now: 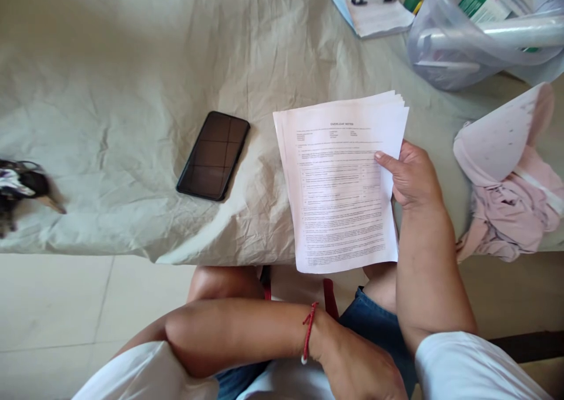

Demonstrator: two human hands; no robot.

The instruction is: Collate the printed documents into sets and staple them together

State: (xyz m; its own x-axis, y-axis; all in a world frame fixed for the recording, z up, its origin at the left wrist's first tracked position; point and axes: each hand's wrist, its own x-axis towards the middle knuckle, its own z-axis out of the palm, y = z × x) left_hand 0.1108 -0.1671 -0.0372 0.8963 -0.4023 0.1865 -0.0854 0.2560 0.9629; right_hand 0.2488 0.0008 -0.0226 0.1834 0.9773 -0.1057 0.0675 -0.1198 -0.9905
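Papers, a printed sheaf of several sheets, are held by the right hand at their right edge, the thumb laid across the top page and the fingers hidden beneath, so the hand is clamped on the stack. The sheaf is kept flat with its text facing up, seemingly so that it can be read, and its lower end juts past the edge of the table over the lap. The right forearm is raised from the lower right, with the wrist nearly straight.

The left hand is rested low on the lap, the forearm crossed in front of the body; a red thread bracelet is worn at the wrist. Its fingers are cut off by the picture's edge, so whether they are spread or closed cannot be told.

A dark phone is laid face up on the wrinkled cloth, left of the papers and apart from them. Pink cloth is bunched at the right, a plastic bag and a clipped notepad lie further back.
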